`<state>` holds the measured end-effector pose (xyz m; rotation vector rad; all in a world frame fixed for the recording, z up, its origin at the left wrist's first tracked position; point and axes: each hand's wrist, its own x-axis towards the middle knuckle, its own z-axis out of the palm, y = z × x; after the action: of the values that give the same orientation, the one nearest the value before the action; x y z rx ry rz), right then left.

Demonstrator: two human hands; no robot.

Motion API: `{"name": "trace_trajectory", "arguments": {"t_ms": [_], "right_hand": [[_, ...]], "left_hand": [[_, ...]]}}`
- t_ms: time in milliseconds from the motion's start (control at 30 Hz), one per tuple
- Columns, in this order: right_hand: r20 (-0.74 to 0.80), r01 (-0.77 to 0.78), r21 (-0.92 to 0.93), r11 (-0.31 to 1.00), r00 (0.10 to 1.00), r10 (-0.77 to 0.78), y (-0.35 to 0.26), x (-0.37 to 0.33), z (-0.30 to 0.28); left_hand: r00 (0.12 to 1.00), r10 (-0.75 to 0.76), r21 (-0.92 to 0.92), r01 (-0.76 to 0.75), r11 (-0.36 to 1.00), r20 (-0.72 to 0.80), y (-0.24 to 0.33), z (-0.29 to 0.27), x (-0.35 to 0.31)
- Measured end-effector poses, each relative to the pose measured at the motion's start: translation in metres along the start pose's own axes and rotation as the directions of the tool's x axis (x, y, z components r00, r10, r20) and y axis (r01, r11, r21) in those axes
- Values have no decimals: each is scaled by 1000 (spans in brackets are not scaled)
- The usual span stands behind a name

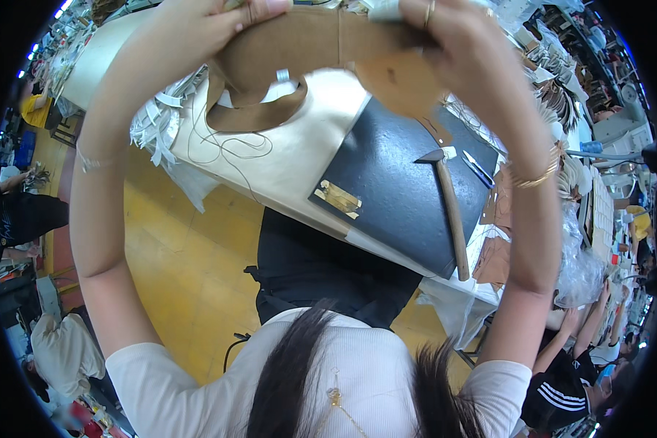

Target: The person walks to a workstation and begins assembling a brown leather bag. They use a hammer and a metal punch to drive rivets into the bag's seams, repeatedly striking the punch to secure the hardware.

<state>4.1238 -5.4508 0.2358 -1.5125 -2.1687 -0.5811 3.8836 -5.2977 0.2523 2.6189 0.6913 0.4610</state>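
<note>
Near the top edge my left hand (pixel 244 18) and my right hand (pixel 449 33) hold up a brown suede-like piece (pixel 292 44), stretched between them. Its kind is unclear; a seam runs down it, and a small white tag hangs at its lower edge. Below it a curved brown band (pixel 259 117) rests on the pale table cover, apparently part of the same piece. Under my right hand hangs a blurred tan flap (pixel 398 84). Fingers of both hands are closed on the brown piece, their tips partly cut off by the frame.
On the table a black mat (pixel 394 175) carries a wooden-handled hammer (pixel 451 204), pens (pixel 478 168) and a taped block (pixel 338 198). Loose thread (pixel 230 150) lies left of it. White strips (pixel 157 128) hang off the left edge. Other people work on both sides.
</note>
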Motion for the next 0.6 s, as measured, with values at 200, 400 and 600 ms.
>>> {"name": "trace_trajectory", "arguments": {"t_ms": [200, 400, 600], "right_hand": [[49, 26, 19, 999, 998, -27, -22, -116, 111], [163, -315, -136, 939, 928, 335, -54, -176, 134], [226, -399, -429, 811, 822, 523, -28, -151, 95]], "left_hand": [[976, -109, 278, 54, 959, 188, 10, 123, -55], [907, -78, 116, 33, 993, 414, -14, 190, -83], [895, -72, 166, -3, 986, 440, -4, 186, -89]]}}
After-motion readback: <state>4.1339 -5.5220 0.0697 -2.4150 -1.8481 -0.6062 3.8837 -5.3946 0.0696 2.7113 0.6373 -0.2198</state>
